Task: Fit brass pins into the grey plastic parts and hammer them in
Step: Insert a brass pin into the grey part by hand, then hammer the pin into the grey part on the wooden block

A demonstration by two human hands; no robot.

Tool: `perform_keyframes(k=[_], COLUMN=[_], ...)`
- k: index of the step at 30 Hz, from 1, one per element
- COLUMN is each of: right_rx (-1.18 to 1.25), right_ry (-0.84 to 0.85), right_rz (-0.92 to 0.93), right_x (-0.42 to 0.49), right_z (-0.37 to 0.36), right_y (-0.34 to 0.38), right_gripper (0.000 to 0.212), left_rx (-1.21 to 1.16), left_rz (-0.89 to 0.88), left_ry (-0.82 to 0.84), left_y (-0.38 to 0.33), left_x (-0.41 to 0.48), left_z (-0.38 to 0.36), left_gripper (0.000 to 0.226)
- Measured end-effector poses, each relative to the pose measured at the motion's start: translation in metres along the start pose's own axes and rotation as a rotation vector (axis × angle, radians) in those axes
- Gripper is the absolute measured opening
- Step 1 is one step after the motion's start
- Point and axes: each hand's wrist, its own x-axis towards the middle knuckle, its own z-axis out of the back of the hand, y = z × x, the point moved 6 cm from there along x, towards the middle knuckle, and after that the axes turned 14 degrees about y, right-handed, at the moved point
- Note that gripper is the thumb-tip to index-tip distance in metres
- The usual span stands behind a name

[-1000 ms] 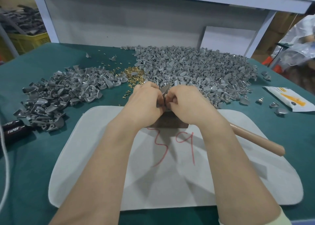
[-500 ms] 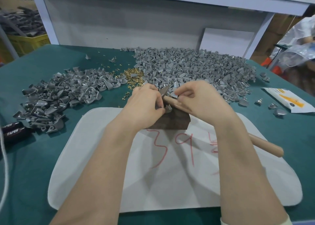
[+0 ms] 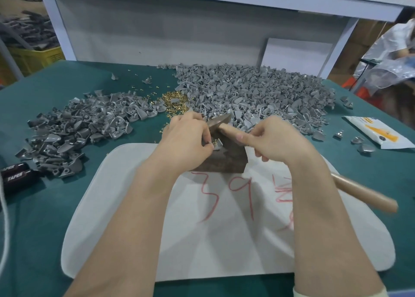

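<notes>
My left hand (image 3: 186,139) pinches a small grey plastic part (image 3: 216,145) with a brass pin (image 3: 214,142) standing in it, on a brown block (image 3: 226,159). My right hand (image 3: 276,139) grips a hammer close to its head. The metal hammer head (image 3: 219,122) hovers tilted just above the part, and the wooden handle (image 3: 363,195) sticks out behind my wrist to the lower right. A heap of loose brass pins (image 3: 175,101) lies just beyond my left hand.
A big pile of grey parts (image 3: 258,94) spreads at the back, a smaller pile (image 3: 78,126) at the left. The block sits on a white mat (image 3: 224,240) with red writing. A black "TAPER" object (image 3: 13,175) lies far left, a white packet (image 3: 377,135) far right.
My right hand left the part, took the hammer near its head and raised the head over the block. The left hand kept hold of the part.
</notes>
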Motion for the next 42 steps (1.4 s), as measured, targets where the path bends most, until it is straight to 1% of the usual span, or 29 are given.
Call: perform_keyframes(k=[2,3,4,6,7,8,10,11,12,14,17,20,26,33,42], right_rx=[0.029,0.076,0.166,0.347,0.348,0.299,0.211,0.204,0.207,0.177,0.097,0.104,0.057,0.072,0.087], right_ry=[-0.172,-0.221,-0.222,-0.137,-0.114,-0.117,-0.106,-0.072,-0.038,-0.023,-0.085,-0.11,-0.106,-0.106,-0.106], right_rz=[-0.018,0.011,0.068,0.189,0.234,0.273,0.335,0.354,0.372,0.418,0.464,0.489,0.496,0.494,0.499], right_x=[-0.006,-0.009,-0.011,-0.014,-0.016,-0.018,-0.021,-0.022,-0.023,-0.024,-0.025,-0.027,-0.029,-0.03,-0.031], right_z=[0.014,0.019,0.022,0.02,0.019,0.019,0.018,0.015,0.013,0.01,0.011,0.011,0.008,0.01,0.013], right_y=[-0.006,-0.007,-0.006,0.001,0.004,0.008,0.014,0.017,0.02,0.026,0.035,0.042,0.047,0.044,0.042], right_gripper=[0.04,0.034,0.025,0.01,0.007,0.012,0.035,0.043,0.047,0.044,0.04,0.041,0.04,0.039,0.041], left_rx=[0.005,-0.005,-0.022,-0.053,-0.06,-0.065,-0.083,-0.087,-0.085,-0.071,-0.047,-0.028,-0.03,-0.003,0.001], left_rz=[0.066,0.1,0.132,0.181,0.198,0.211,0.229,0.235,0.238,0.24,0.254,0.264,0.304,0.291,0.241], left_ry=[-0.03,-0.05,-0.068,-0.086,-0.091,-0.099,-0.117,-0.124,-0.13,-0.137,-0.15,-0.15,-0.181,-0.168,-0.191], left_y=[0.005,0.008,0.01,0.012,0.012,0.013,0.013,0.013,0.013,0.013,0.014,0.016,0.02,0.019,0.016], left_x=[0.0,0.0,-0.001,-0.003,-0.003,-0.003,-0.003,-0.003,-0.002,-0.001,0.001,0.002,0.001,0.002,0.001], left_z=[0.002,0.004,0.005,0.006,0.006,0.006,0.006,0.006,0.006,0.004,0.002,0.001,0.005,0.004,0.004], left_gripper=[0.01,0.01,0.011,0.011,0.011,0.011,0.014,0.016,0.018,0.022,0.028,0.035,0.037,0.024,0.02])
